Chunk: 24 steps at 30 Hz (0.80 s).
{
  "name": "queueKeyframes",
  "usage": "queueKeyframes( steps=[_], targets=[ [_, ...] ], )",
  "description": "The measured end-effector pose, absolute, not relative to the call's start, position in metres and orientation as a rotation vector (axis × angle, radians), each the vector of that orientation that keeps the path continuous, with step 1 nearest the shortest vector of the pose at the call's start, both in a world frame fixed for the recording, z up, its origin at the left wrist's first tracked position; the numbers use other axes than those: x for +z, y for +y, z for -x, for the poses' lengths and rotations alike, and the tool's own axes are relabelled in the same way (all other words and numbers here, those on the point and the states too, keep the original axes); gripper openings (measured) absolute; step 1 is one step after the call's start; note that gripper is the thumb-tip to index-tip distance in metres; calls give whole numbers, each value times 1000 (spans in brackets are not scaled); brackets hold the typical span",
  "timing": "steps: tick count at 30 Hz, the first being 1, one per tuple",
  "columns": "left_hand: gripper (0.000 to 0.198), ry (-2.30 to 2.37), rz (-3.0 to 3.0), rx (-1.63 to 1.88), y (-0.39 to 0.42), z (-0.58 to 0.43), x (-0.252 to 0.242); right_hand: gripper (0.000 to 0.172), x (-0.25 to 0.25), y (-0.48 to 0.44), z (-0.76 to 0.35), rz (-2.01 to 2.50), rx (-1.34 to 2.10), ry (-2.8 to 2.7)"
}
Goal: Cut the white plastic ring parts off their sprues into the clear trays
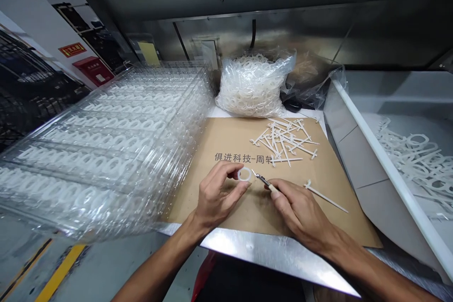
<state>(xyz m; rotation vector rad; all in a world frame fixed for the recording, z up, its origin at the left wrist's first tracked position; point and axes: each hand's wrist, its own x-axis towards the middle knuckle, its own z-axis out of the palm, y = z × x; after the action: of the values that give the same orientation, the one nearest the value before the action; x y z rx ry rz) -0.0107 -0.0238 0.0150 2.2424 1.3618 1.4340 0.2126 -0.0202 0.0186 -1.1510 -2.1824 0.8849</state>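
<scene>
Between the thumb and fingers of my left hand (217,193) a small white plastic ring (244,174) is pinched, held above the cardboard sheet (226,141). My right hand (299,205) is closed around a craft knife (264,180) with a light handle. Its blade points at the ring's right side; whether they touch I cannot tell. Beyond the hands lies a heap of white plastic sprues (283,139). One single sprue (327,197) rests on the cardboard just right of my right hand.
Stacked clear trays (106,127) with rows of white parts stand on the left. A plastic bag (253,85) full of white rings sits at the back. On the right is a grey bin (382,174) holding loose white parts. The table's metal edge (262,250) runs in front.
</scene>
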Motion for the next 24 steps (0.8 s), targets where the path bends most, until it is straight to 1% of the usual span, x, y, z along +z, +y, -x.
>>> queueKeyframes(
  steps=[6,10,16,20,24],
  targets=[
    [22,1341,-2228,1497,-23,10,19,27,7,-20,-213,1048,662,-2233],
    [23,1301,-2156,1465,-35,10,37,29,3,-17,-216,1039,585,-2218],
    [30,1167,-2033,1363,-82,23,86,32,-12,-14,-221,1053,510,-2203],
    [37,1085,-2111,1346,-108,52,129,33,-17,-15,-222,1063,454,-2188],
    [36,1322,-2139,1296,-104,99,175,32,-23,-10,-225,1030,397,-2186]
  ],
)
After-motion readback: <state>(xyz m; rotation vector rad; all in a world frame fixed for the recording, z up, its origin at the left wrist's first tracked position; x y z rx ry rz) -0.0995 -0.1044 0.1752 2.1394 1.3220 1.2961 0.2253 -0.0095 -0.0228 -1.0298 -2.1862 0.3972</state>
